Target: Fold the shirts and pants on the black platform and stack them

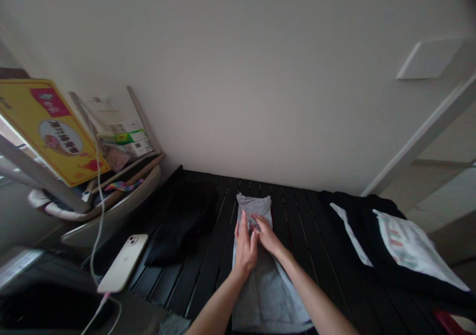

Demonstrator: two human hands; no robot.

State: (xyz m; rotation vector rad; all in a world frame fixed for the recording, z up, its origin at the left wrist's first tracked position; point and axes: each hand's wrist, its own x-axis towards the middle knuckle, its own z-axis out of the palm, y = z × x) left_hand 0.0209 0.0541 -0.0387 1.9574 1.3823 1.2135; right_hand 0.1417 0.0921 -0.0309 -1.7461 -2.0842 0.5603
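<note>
A person's two bare hands work over a narrow-folded gray garment on a black slatted surface beside a pale wall. The left hand lies open, its fingers extended together and pointing toward 12 o'clock, against the cloth. The right hand reaches in from the 4 o'clock side, fingers bent over the same stretch of fabric and close beside the left; the view is too soft there to tell whether it grips any cloth. The garment runs from between the forearms up past the fingertips, its narrow end at 12 o'clock and its wider part at 6 o'clock.

Taking the hands as the clock's center, a bundle of black cloth rests at 9 o'clock. Farther out on that side lies a pale phone, camera side up, with a white cable near it. At 10 o'clock, a yellow package with red and white markings leans beside small boxes. Black-and-white clothing is spread at 3 o'clock, and a red item shows at the frame's edge near 4 o'clock. A white plate is mounted on the wall at 2 o'clock.
</note>
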